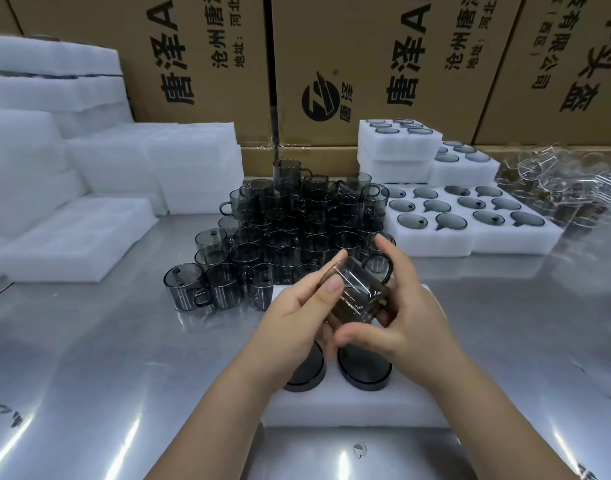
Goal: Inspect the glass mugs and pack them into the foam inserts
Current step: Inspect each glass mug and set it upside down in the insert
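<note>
- The person is holding one mug (357, 292) tilted in the air over the far half of the insert (349, 407). The left hand (297, 306) is grasping its near side with thumb and fingers, and the right hand (401, 317) is wrapping the handle side, thumb under the base.
- The smooth glass is probably giving little friction. If either hand is loosening while turning it for inspection, the mug could be slipping out and dropping onto the seated mugs (364, 370) just below, chipping them.
- The pile (290, 230) is standing just beyond the hands, stacked in tiers. A knuckle or the handle swinging forward could be toppling the front row onto the steel table (124, 358).
- The hands are covering much of the wall, so a crack or chip may be going unseen.
- Any free pockets are lying hidden under the hands. Lowered blind, the handle could be missing its slot and jamming in the foam.
</note>
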